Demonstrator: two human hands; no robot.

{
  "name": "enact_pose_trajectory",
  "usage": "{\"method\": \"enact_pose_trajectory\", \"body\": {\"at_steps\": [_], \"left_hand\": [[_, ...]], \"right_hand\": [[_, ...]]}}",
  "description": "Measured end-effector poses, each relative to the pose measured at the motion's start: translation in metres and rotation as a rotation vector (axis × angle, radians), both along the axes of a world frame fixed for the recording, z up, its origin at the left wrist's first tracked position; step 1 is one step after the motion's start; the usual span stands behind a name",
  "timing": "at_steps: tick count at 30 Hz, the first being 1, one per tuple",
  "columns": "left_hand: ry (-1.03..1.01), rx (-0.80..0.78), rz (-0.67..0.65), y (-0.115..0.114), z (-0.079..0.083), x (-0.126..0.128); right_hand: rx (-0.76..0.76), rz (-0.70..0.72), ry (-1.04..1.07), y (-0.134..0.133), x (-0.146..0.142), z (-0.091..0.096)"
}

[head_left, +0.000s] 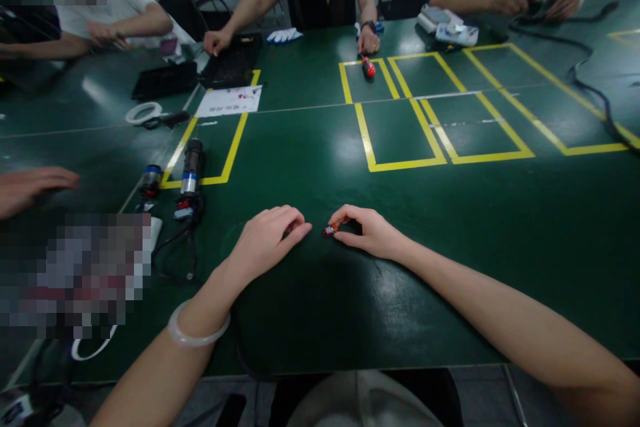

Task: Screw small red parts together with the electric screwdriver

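Note:
My right hand (364, 230) rests low over the green table with thumb and forefinger pinching a small red and black part with a silvery face (329, 230). What kind of part it is, I cannot tell. Just left of it is my left hand (274, 237), its fingers loosely curved and a gap between thumb and forefinger. Nothing shows in that hand. A pale bangle (199, 340) circles my left wrist.
Two dark cylindrical devices with cables, one larger (193, 163) and one smaller (151, 180), stand left. Yellow tape (407, 165) outlines areas ahead. Across the table, a person's hand (369, 39) is at a red screwdriver-like tool (369, 68). Another person's hand (37, 187) reaches in from the left.

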State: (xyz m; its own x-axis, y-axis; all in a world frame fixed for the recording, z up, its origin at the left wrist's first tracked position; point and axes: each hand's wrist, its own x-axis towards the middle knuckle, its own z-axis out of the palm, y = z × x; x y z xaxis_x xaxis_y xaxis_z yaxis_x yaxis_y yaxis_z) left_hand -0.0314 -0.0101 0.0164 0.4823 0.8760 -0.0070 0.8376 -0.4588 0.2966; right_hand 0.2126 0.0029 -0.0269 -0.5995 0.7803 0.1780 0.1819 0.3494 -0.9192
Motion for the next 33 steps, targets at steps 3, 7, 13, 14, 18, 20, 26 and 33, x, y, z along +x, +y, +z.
{"method": "enact_pose_trajectory", "body": {"at_steps": [3, 7, 13, 14, 18, 20, 26, 33], "left_hand": [[0.2, 0.074, 0.242, 0.009, 0.014, -0.029], [0.451, 0.089, 0.675, 0.014, 0.04, -0.082], [0.565, -0.289, 0.906, 0.017, 0.049, -0.15], [0.566, -0.318, 0.892, 0.018, 0.047, -0.154], [0.51, -0.401, 0.78, 0.022, 0.037, -0.147], [0.499, -0.386, 0.738, 0.024, 0.032, -0.134], [0.588, -0.059, 0.569, 0.027, 0.01, -0.091], [0.538, 0.063, 0.449, 0.012, 0.0, -0.033]], "right_hand": [[-0.037, 0.001, 0.007, 0.0, 0.0, 0.002], [-0.067, 0.006, 0.016, 0.0, 0.0, 0.003], [-0.095, 0.011, 0.026, 0.0, 0.0, 0.004], [-0.098, 0.01, 0.027, 0.0, 0.0, 0.004], [-0.109, 0.001, 0.02, 0.0, 0.001, 0.004], [-0.113, -0.001, 0.023, 0.0, 0.001, 0.004], [-0.108, -0.007, 0.023, -0.001, 0.001, 0.005], [-0.08, -0.071, 0.044, 0.001, 0.001, 0.006]]}}
